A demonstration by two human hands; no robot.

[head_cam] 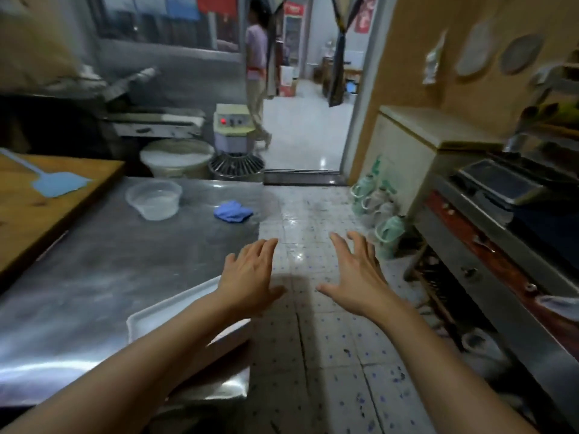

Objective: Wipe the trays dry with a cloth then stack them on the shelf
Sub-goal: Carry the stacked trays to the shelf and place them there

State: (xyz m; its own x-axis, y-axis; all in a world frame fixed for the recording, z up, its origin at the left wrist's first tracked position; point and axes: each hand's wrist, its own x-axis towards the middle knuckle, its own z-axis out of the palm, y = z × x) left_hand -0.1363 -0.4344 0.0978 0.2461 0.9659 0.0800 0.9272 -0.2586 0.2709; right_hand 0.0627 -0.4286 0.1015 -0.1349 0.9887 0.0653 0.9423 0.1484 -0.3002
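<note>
Wiping looks unstarted: my left hand (250,274) and right hand (354,274) hover open and empty, blue cloth (233,211) near the desk's (94,277) far edge, white tray (175,311) unstacked at its near edge.

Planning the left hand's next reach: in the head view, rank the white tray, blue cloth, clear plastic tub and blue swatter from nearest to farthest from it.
From the left hand:
1. White tray, right beneath the forearm at the table's near edge.
2. Blue cloth, ahead on the steel table.
3. Clear plastic tub, ahead and farther left.
4. Blue swatter, far left on the wooden board.
</note>
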